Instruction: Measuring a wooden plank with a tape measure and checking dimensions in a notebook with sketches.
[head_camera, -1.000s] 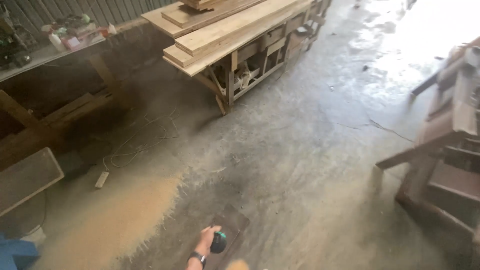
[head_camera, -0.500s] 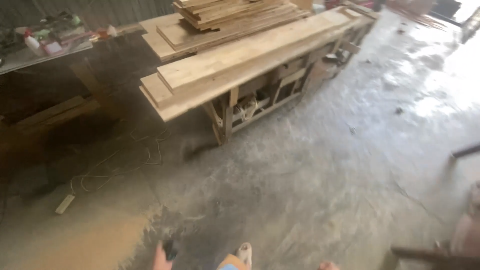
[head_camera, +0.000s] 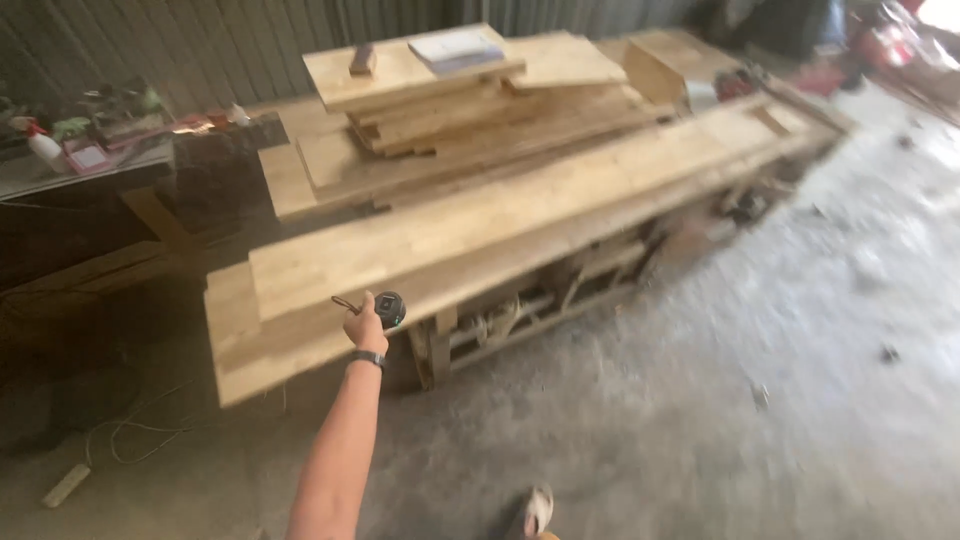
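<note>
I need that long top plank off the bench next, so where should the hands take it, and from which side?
Probably at the near end of the long plank, coming from the open floor side. That end overhangs the lower boards near the left hand, which holds a small dark tool, so fingers could likely wrap its edge. The far half runs beside the stacked boards.

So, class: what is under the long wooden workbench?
Under the workbench: a wooden frame of crossed slats with pale, blurred clutter on it. Deeper inside is in shadow, and the boards above cover the rest.
</note>
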